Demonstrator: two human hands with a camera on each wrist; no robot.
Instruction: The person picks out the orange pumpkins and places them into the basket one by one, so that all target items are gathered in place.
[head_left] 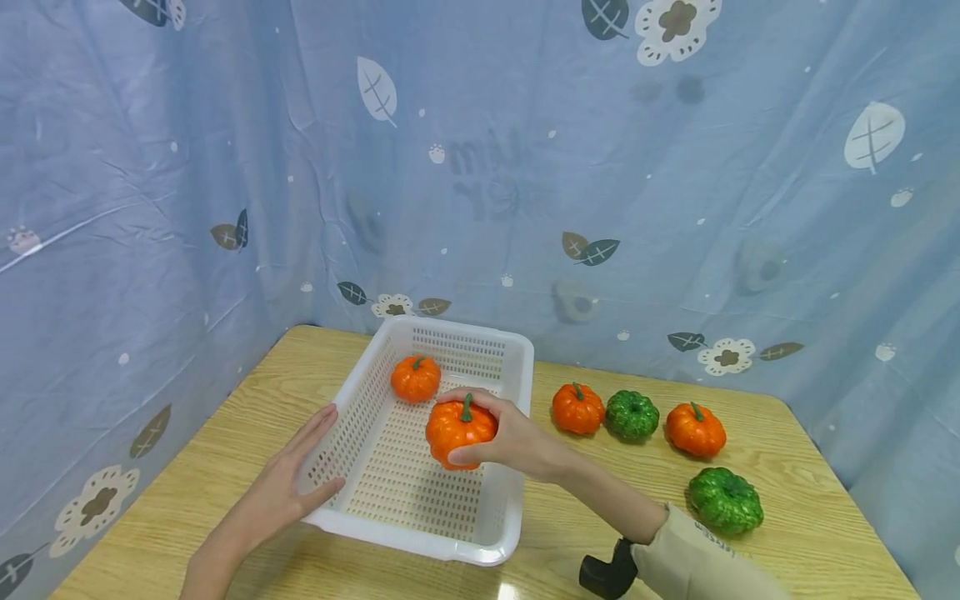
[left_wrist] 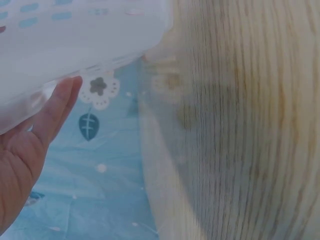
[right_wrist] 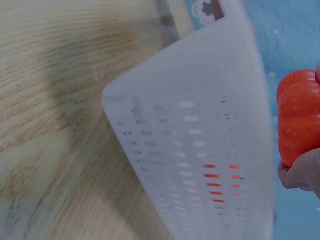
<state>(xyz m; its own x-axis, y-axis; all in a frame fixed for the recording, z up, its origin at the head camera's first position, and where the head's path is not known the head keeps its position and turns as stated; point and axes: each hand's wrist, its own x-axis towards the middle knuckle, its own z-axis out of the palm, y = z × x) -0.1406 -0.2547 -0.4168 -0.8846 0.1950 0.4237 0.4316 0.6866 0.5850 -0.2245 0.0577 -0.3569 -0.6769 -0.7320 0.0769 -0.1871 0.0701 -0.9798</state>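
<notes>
In the head view, my right hand (head_left: 510,437) grips an orange pumpkin (head_left: 453,432) with a green stem, held over the white perforated plastic basket (head_left: 517,500). Thumb and fingers lie on opposite sides of it. The right wrist view has this same pumpkin (right_wrist: 299,117) above the level of the basket's rim. Another orange pumpkin (head_left: 416,379) rests inside the basket at the far left corner. My left hand (head_left: 288,479) is at the basket's left side, its fingers extended along the wall and the thumb near the front corner. The left wrist view shows those fingers (left_wrist: 62,102) against the basket's rim.
Right of the basket, a row holds an orange pumpkin (head_left: 577,408), a green pumpkin (head_left: 632,415) and another orange pumpkin (head_left: 696,429). A second green pumpkin (head_left: 724,500) lies closer, by the right sleeve (head_left: 697,554). Blue patterned curtain (head_left: 480,167) borders the wooden table (head_left: 300,362).
</notes>
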